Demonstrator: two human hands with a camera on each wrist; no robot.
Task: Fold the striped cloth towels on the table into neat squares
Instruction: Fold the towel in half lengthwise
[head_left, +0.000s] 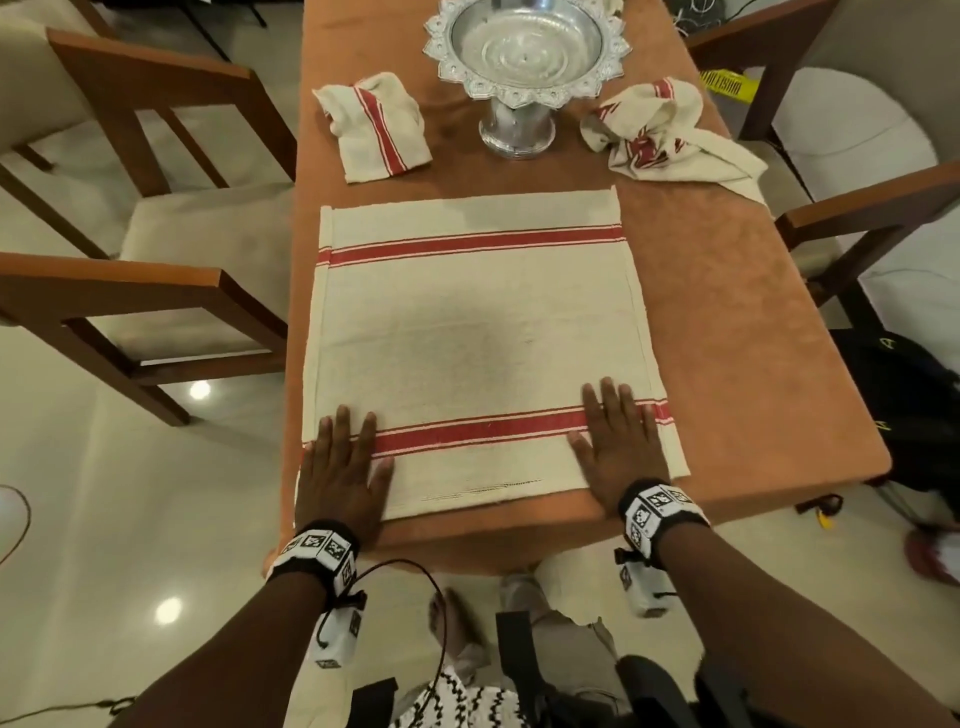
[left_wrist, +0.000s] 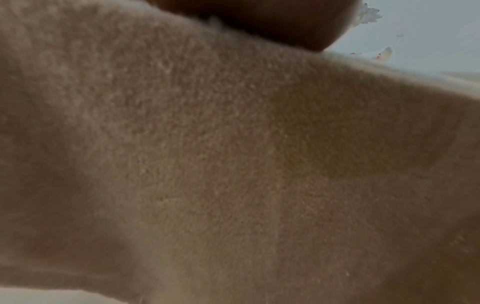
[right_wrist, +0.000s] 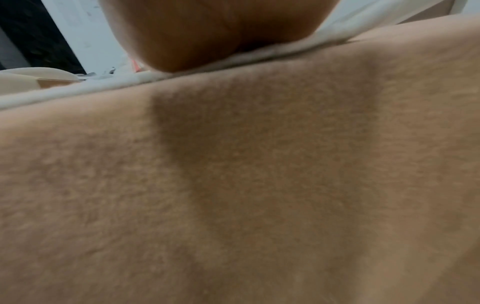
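Head view, looking down: a cream towel (head_left: 478, 338) with two red stripes lies spread flat on an orange-brown table (head_left: 737, 332). The left hand (head_left: 340, 470) rests flat on the towel's near left corner, fingers straight and gripping nothing. The right hand (head_left: 618, 447) rests the same way on the near right corner, also released and flat. Both palms cover the near red stripe (head_left: 478, 428), which runs from one hand across to the other.

The rest of the towel stretches away from the fingertips, its far edge well beyond both hands. It looks close to square (slightly longer front to back, if anything), and each hand is equally near its own corner. Any fold would likely carry the near edge forward, away from the wrists.

Beyond the left fingertips lies a folded towel (head_left: 376, 130); beyond the right, a crumpled towel (head_left: 660, 132), not yet folded. Between them stands a silver pedestal bowl (head_left: 524, 52).

Both wrists wear bands with black-and-white square markers; no words can be read on them. A yellow strip past the table carries print too small to read.

Left wrist view: blurred tan fabric fills the picture, with the heel of the hand at the top.

Right wrist view: the same tan fabric, the heel of the hand pressing on the towel's pale hem (right_wrist: 233, 59).
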